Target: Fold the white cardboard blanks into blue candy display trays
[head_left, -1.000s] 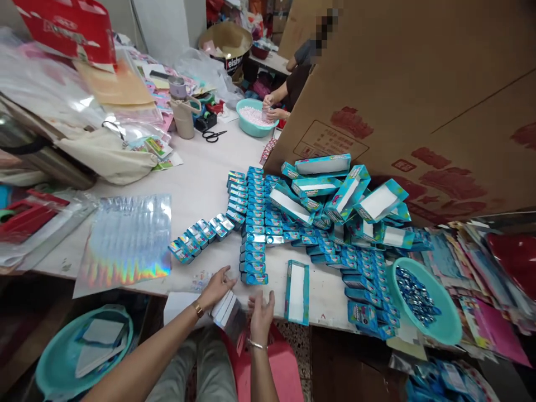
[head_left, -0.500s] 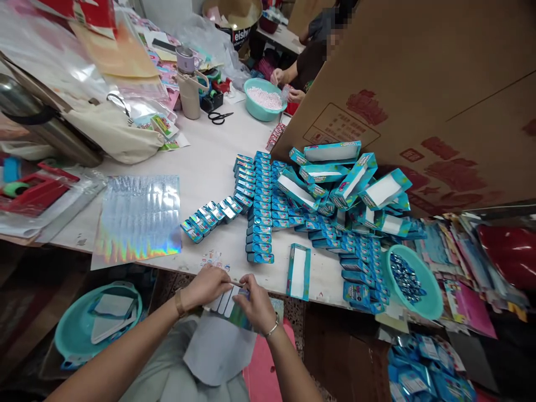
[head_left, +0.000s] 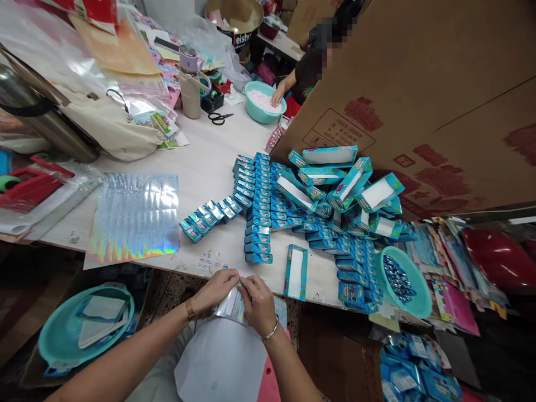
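At the table's front edge, over my lap, my left hand (head_left: 218,291) and my right hand (head_left: 257,304) meet with fingertips pinched together. Between them is the upper part of a shiny holographic sticker sheet (head_left: 231,308); its top edge is hidden by my fingers. A large white sheet (head_left: 220,357) hangs below it across my lap. Just beyond my hands, small cut-out stickers (head_left: 209,259) lie on the table. Rows of small blue boxes (head_left: 258,231) stand past them. To the left rests a stack of silvery holographic sheets (head_left: 136,218).
An upright brown carton (head_left: 419,84) borders the right side, with a pile of blue window boxes (head_left: 352,178) against it. A turquoise basin (head_left: 421,279) holds wrapped pieces. Black scissors (head_left: 220,118) lie farther back. Across the table, a person's hand (head_left: 280,95) is in a basin of pale beads.
My hands have drawn closer together, fingertips now touching, and the holographic sheet has tilted. More of the white sheet shows. The other person's hand has moved into the basin.
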`<state>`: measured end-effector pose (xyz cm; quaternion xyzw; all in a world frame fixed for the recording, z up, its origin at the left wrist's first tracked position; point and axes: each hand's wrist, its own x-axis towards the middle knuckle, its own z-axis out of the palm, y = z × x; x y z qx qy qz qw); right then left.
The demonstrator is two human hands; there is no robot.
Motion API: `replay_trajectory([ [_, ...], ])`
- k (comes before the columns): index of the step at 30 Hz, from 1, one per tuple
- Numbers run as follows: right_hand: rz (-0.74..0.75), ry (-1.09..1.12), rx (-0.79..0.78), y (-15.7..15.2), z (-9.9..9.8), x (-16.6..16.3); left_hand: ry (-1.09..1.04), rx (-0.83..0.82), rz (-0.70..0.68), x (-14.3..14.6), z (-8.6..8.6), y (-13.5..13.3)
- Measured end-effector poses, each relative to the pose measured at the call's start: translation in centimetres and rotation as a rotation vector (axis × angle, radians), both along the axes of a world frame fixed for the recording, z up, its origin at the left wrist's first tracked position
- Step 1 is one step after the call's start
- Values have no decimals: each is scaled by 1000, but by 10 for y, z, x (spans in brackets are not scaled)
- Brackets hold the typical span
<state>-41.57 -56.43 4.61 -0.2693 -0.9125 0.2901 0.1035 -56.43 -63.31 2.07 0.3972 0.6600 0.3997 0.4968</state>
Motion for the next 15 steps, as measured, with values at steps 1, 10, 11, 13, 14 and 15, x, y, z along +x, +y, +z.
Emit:
replay_trajectory([
  [1, 2, -5, 21, -1, -1, 1, -8, -6, -7, -1, 1, 1],
  [10, -85, 71, -101, -2, -2, -4, -33, -33, -33, -2, -10, 10],
  [11, -98, 77, -112, -2, -2, -5, -17, -37, -26, -1, -11, 11],
  [13, -119, 88, -115, 0, -2, -6, 40, -36, -14, -2, -14, 12],
  [14, -131, 94, -113, 2, -1, -6, 79, -27, -5, -4, -16, 13],
  [15, -145, 102, -113, 5, 2, -6, 123, -15, 10, -6, -18, 13],
])
